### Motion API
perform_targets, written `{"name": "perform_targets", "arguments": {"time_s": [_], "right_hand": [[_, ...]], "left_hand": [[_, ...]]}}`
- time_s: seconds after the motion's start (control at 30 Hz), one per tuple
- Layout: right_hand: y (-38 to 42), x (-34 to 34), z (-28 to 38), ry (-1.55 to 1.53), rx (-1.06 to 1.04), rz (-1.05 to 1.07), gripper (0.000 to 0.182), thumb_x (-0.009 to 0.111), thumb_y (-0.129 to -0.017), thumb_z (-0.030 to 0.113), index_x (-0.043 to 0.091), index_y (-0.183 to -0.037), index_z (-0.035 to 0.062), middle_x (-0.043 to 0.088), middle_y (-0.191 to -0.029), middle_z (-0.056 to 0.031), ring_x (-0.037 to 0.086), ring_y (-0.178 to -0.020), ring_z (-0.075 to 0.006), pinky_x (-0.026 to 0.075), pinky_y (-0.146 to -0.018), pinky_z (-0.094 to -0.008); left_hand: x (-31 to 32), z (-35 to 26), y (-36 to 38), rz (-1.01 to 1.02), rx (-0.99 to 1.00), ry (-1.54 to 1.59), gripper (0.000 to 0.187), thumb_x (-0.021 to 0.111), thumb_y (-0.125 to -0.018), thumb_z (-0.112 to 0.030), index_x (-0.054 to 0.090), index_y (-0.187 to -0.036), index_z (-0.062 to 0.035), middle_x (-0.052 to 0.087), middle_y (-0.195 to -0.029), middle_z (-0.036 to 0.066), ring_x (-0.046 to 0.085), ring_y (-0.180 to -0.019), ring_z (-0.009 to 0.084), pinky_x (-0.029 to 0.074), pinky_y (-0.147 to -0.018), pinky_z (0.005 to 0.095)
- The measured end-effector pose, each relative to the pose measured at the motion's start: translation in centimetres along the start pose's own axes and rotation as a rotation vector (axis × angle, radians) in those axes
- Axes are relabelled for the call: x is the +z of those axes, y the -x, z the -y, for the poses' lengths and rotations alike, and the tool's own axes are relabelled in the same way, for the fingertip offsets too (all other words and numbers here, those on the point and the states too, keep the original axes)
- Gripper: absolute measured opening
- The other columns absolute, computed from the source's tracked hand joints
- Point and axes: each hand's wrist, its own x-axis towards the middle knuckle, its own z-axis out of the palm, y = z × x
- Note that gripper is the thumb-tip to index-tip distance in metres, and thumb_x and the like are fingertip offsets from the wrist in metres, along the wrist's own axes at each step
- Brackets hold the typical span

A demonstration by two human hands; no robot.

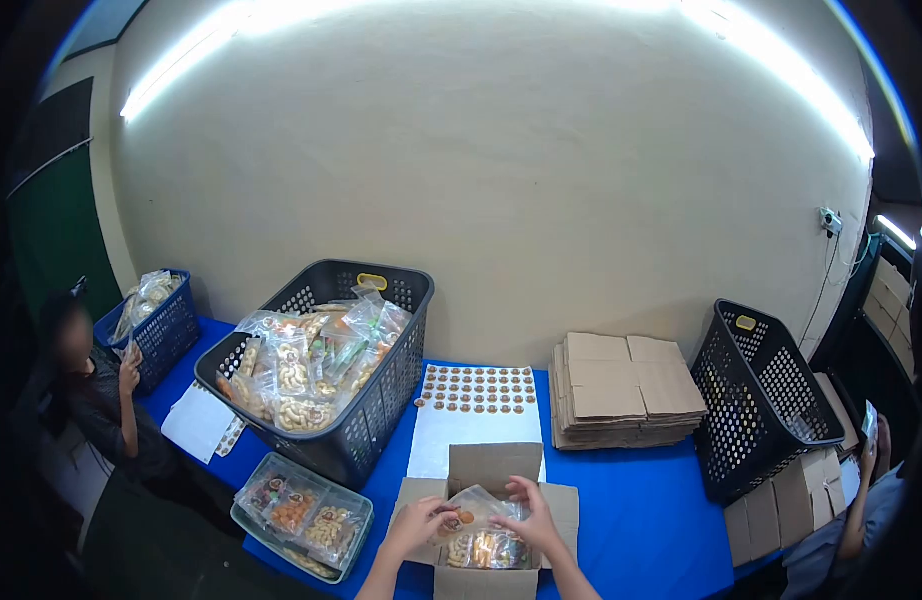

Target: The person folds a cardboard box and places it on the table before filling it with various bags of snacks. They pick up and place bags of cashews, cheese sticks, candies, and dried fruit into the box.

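Observation:
An open cardboard box (495,455) stands in front of me with its flaps folded outward. Inside lie clear packs of snacks (486,550), pale curved pieces and orange ones among them. My left hand (421,525) pinches the left edge of a clear plastic bag (473,502) with a round brown sticker, held over the box opening. On the bag's right side is my right hand (531,518), its thumb and fingers apart, close against the plastic. Just behind the box is a white sheet (441,440) with rows of round brown stickers (478,390).
A large dark basket (381,440) full of snack packs and a lidless plastic tub (356,555) stand left. Flattened cartons (606,375) are stacked right, beside another dark basket (716,440). A person (91,390) works at far left near a blue basket (166,340); another person's arm (856,525) shows right.

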Motion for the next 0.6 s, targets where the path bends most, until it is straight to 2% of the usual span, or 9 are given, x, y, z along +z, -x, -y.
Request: {"name": "perform_targets", "arguments": {"time_s": [0.1,0.13,0.23,0.33,0.43,0.47,0.6], "right_hand": [[-1.3,-0.6,1.1,0.061,-0.083,0.241,0.044,0.074,-0.068,0.013,0.055,-0.107,0.0056,0.059,-0.093,-0.0069,0.056,-0.078,-0.0152,0.046,-0.068,-0.0252],[-1.4,-0.2,1.7,-0.015,-0.129,0.226,0.026,0.071,-0.071,0.011,0.062,-0.093,0.0033,0.06,-0.088,-0.0073,0.056,-0.073,-0.0146,0.045,-0.065,-0.024],[-0.9,0.7,1.0,-0.007,-0.125,0.241,0.018,0.068,-0.072,0.009,0.063,-0.088,0.0017,0.06,-0.084,-0.0079,0.056,-0.069,-0.0146,0.044,-0.062,-0.0239],[-0.9,0.9,1.4,-0.026,-0.172,0.137,0.013,0.066,-0.073,0.006,0.063,-0.085,0.0006,0.06,-0.08,-0.0079,0.056,-0.067,-0.0143,0.044,-0.061,-0.0248],[-0.6,1.4,1.9,-0.071,-0.14,0.117,0.01,0.064,-0.075,0.004,0.061,-0.082,-0.001,0.06,-0.079,-0.0083,0.056,-0.068,-0.014,0.044,-0.061,-0.0245],[-0.4,1.7,2.2,-0.072,-0.149,0.122,0.009,0.063,-0.076,0.005,0.06,-0.082,-0.0014,0.059,-0.079,-0.0087,0.056,-0.068,-0.0144,0.044,-0.06,-0.0249],[0.5,3.1,3.3,-0.117,-0.155,0.137,0.011,0.061,-0.077,0.006,0.059,-0.084,-0.0024,0.057,-0.077,-0.0091,0.057,-0.068,-0.0147,0.044,-0.059,-0.0252]], "left_hand": [[0.0,-0.1,0.6,0.045,0.049,-0.023,0.025,0.064,-0.075,-0.022,0.064,-0.092,-0.004,0.061,-0.084,0.01,0.059,-0.081,0.0254,0.046,-0.071,0.0314],[0.2,-0.2,0.7,0.049,0.065,-0.008,0.025,0.064,-0.075,-0.022,0.064,-0.092,-0.004,0.061,-0.084,0.01,0.059,-0.082,0.0257,0.046,-0.072,0.0314],[0.7,-0.4,1.2,0.075,0.02,0.082,0.025,0.064,-0.075,-0.022,0.063,-0.092,-0.0035,0.061,-0.088,0.011,0.059,-0.084,0.0252,0.046,-0.074,0.0316],[0.7,-0.7,1.8,0.021,0.068,0.096,0.025,0.064,-0.074,-0.021,0.062,-0.091,-0.0027,0.06,-0.09,0.012,0.059,-0.086,0.0254,0.045,-0.075,0.0309],[0.5,-2.4,2.1,-0.097,0.05,0.202,0.025,0.064,-0.076,-0.018,0.062,-0.096,-0.0028,0.06,-0.095,0.011,0.058,-0.091,0.0198,0.044,-0.078,0.0293],[0.5,-3.0,2.1,-0.157,0.052,0.193,0.022,0.064,-0.075,-0.016,0.061,-0.091,-0.0004,0.062,-0.092,0.01,0.059,-0.089,0.0179,0.045,-0.077,0.0286],[0.8,-3.0,2.7,-0.336,0.048,0.211,0.017,0.064,-0.076,-0.016,0.061,-0.083,-0.0014,0.061,-0.078,0.01,0.06,-0.075,0.0229,0.045,-0.07,0.0318]]}}
